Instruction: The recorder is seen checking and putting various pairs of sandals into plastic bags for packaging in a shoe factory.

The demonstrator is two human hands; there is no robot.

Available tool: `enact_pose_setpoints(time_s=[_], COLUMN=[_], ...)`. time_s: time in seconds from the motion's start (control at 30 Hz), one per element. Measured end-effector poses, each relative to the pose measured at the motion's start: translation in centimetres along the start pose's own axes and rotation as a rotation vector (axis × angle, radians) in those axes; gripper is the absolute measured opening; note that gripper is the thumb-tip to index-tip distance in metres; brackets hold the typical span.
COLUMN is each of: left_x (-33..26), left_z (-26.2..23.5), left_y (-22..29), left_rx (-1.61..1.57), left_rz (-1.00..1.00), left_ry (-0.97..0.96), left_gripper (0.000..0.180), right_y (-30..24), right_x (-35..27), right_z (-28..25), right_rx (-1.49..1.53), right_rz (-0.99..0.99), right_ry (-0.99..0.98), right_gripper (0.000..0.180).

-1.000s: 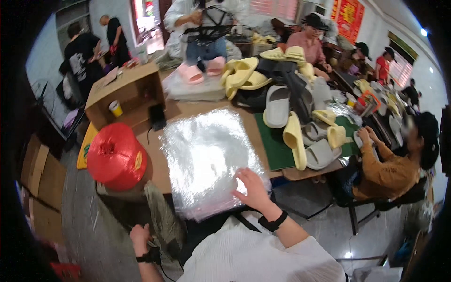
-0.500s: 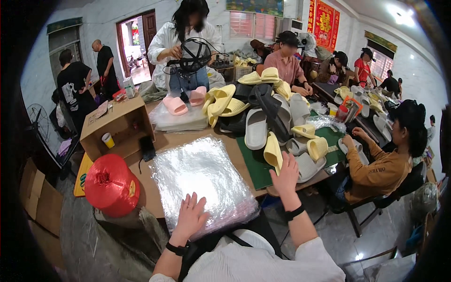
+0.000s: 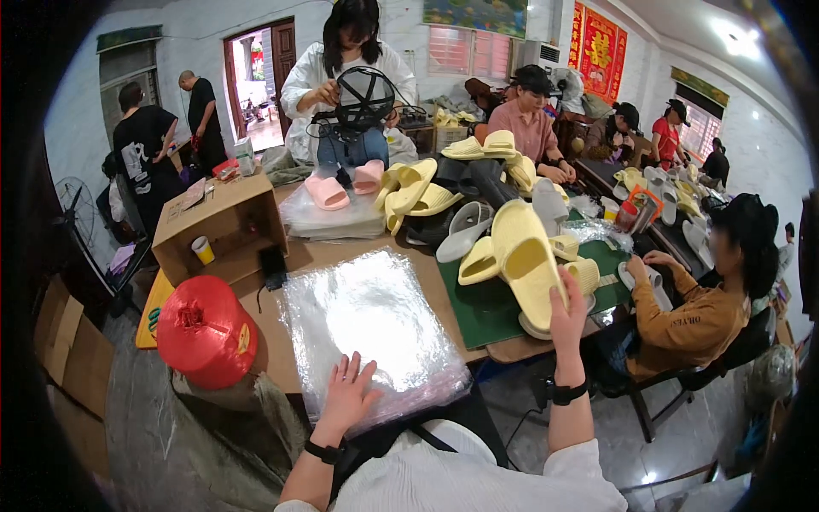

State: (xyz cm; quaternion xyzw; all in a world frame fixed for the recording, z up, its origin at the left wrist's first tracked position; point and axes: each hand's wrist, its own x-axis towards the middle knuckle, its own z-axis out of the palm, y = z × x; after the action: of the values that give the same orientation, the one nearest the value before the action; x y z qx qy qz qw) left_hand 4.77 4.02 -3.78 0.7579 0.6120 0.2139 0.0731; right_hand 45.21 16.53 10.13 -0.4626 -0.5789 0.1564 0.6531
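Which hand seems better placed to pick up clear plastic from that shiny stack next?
Probably the left hand: it lies spread on the clear plastic stack, while the right hand holds a yellow slipper.

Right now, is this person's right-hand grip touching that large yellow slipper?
Touching. The head view shows it: the right-hand grip has its thumb over the lower right edge of the large yellow slipper, with no gap between.

A workshop: heaped slippers [image 3: 410, 183] and stacked clear plastic [image 3: 367, 299] cover the near worktop [image 3: 271, 337], while people [image 3: 682, 320] sit working at right.
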Motion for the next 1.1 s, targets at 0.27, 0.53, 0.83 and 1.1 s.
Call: enact_pose_setpoints(time_s=[0.27,0.53,0.83,1.1], left_x=[-0.3,-0.1,-0.3,-0.1], left_z=[-0.1,0.2,0.2,0.7], left_y=[0.3,0.3,0.4,0.1], left_rx=[0.035,0.062,0.055,0.098], left_rz=[-0.032,-0.044,-0.022,-0.006], left_ry=[0.021,0.024,0.042,0.076], left_gripper=[0.065,0.064,0.06,0.061], right_y=[-6.0,-8.5,-10.1,-10.1], right_x=[0.1,-1.3,-2.1,-2.1], right_z=[1.5,6.6,8.7,7.7], right_rx=[0.363,0.525,-0.259,-0.121], right_rz=[-0.013,0.13,-0.719,-0.613], right_ry=[-0.118,-0.349,-0.23,-0.099], right_gripper=[0.041,0.04,0.041,0.036])
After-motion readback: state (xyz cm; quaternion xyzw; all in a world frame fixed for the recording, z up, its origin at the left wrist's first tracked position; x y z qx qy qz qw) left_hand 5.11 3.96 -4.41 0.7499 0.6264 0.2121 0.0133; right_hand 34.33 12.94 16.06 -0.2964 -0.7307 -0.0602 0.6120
